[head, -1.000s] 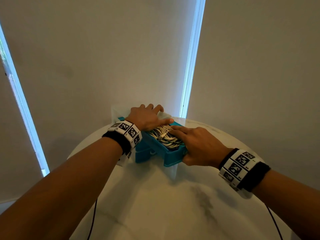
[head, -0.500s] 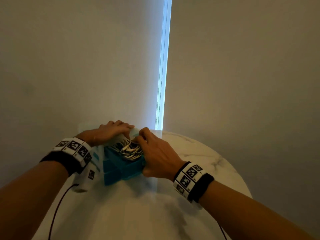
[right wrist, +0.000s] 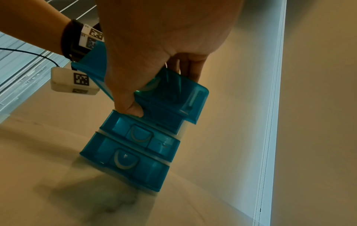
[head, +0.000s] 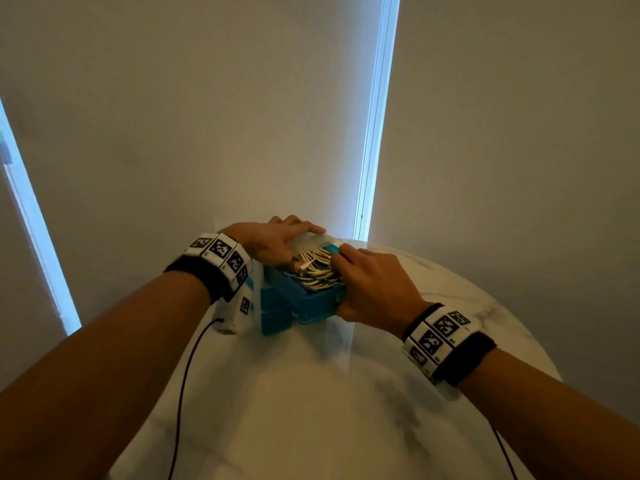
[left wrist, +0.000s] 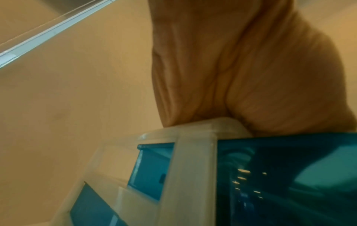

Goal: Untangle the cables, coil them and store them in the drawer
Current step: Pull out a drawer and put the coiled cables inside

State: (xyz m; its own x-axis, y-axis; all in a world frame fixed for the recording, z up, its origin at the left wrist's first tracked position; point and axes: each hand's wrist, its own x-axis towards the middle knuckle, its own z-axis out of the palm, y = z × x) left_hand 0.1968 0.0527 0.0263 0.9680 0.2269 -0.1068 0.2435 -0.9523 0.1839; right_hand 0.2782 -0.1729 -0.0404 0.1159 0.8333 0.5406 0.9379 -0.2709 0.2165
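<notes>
Pulled-out top blue drawer [head: 311, 301] of cream cables [head: 317, 271], left hand [head: 273, 242] flat on the cabinet top, fingers straight, right hand [head: 372, 282] gripping the drawer front, thumb beneath

Room dim, warm-grey cast. Only light = cool blue-white daylight thru narrow gaps beside the blinds [head: 375, 116], backlighting the scene. Forearms dark, underexposed. Soft smudgy shadow on the surface [head: 311, 393] below the drawer unit [right wrist: 133, 152]. Wide-angle bend at head view edges. Left wrist view v. blurry, orange tint; right wrist view slightly soft.
</notes>
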